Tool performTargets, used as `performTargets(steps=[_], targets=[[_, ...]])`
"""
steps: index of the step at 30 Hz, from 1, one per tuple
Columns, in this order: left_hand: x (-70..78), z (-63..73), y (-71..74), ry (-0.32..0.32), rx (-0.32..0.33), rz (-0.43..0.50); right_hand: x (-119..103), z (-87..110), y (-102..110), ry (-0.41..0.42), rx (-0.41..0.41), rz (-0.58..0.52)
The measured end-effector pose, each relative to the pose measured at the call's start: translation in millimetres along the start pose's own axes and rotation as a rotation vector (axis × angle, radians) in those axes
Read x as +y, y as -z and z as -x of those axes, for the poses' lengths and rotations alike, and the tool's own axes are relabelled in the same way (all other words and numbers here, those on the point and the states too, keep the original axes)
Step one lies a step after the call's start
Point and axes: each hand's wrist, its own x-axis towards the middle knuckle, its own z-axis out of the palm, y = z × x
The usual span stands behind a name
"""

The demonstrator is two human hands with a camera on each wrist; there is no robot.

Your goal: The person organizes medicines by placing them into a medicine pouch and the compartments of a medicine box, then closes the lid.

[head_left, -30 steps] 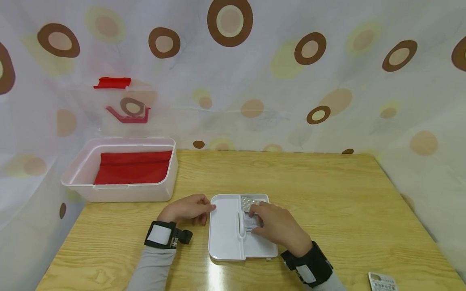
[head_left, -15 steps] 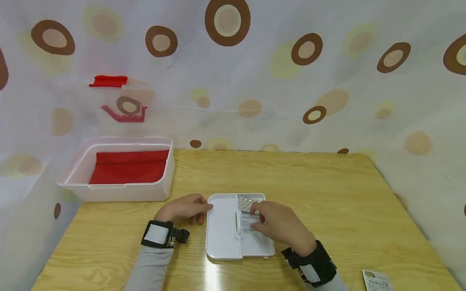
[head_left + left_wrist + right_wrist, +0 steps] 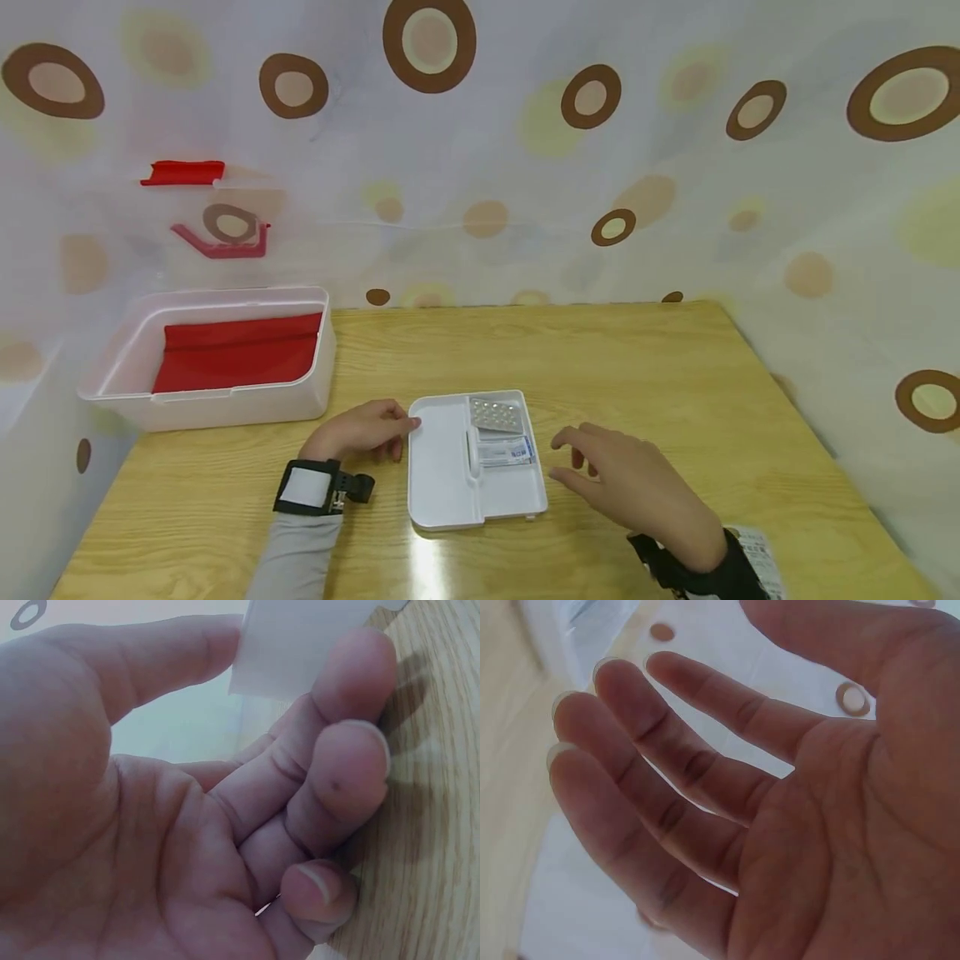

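Observation:
A flat white plastic case [image 3: 442, 471] lies on the wooden table. Its right-hand recess holds a silver blister pack [image 3: 495, 415] at the far end and a white packet with blue print [image 3: 506, 452] just below it. My left hand [image 3: 363, 429] holds the case's left edge, thumb on the rim; in the left wrist view the thumb tip meets the white case wall [image 3: 281, 649] and the other fingers curl beneath. To the right of the case hovers my right hand [image 3: 637, 479], fingers spread and loosely bent, nothing in them.
A translucent white bin [image 3: 232, 404] with red cloth [image 3: 240, 354] inside stands at the back left. A printed card-like pack [image 3: 761, 558] lies at the front right, partly behind my right wrist. A patterned curtain [image 3: 480, 275] closes off the table's back.
My right hand has let go inside the recess and moved right, away from the case, uncovering the blister pack and packet. The left hand stays at the case's edge. The view has shifted slightly.

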Motion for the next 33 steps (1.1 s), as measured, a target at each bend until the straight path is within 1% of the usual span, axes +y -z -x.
performTargets(steps=[4,7,12,14,15,17,18,20,22,23,24,25,29,30,31,32,33], targets=[[-1.1,1.3,2.0,0.010,0.006,-0.013,31,31.5,-5,-0.127,-0.023,-0.039],[-0.7,1.3,2.1,0.015,-0.002,-0.017,54,52.5,-10,-0.217,-0.069,-0.061],[0.6,0.1,0.4,0.015,-0.009,-0.015,89,83.5,-19,-0.291,-0.155,-0.119],[1.4,0.0,-1.0,0.014,-0.005,-0.014,113,95.1,-29,-0.291,-0.197,-0.168],[1.8,0.0,-1.9,0.012,-0.005,-0.016,129,100.7,-36,-0.272,-0.219,-0.190],[0.4,0.6,-2.9,0.012,0.001,-0.016,169,108.6,-56,-0.218,-0.260,-0.231],[-0.2,0.7,-3.6,0.012,0.004,-0.016,191,112.3,-66,-0.181,-0.284,-0.264],[-1.4,0.6,-5.1,0.012,0.003,-0.014,230,119.5,-87,-0.099,-0.308,-0.282],[-2.4,-0.1,-6.2,0.014,-0.001,-0.018,260,124.8,-104,-0.023,-0.308,-0.286],[-2.5,-0.5,-6.4,0.015,0.000,-0.020,267,125.8,-110,0.007,-0.299,-0.285],[-2.1,-0.6,-6.3,0.015,0.000,-0.024,272,126.1,-114,0.028,-0.286,-0.283],[-1.6,-0.7,-5.9,0.014,0.001,-0.024,273,125.4,-118,0.026,-0.284,-0.286],[1.3,0.7,-3.8,0.020,0.013,-0.030,263,116.0,-121,-0.102,-0.355,-0.372],[2.2,1.3,-3.5,0.024,0.014,-0.028,259,114.0,-119,-0.147,-0.379,-0.391],[2.8,1.3,-2.8,0.026,0.015,-0.028,253,112.0,-117,-0.170,-0.389,-0.401],[3.4,1.2,-2.2,0.031,0.016,-0.026,243,109.7,-111,-0.156,-0.384,-0.399],[3.7,0.8,-1.9,0.034,0.018,-0.026,232,108.1,-105,-0.109,-0.363,-0.390]])
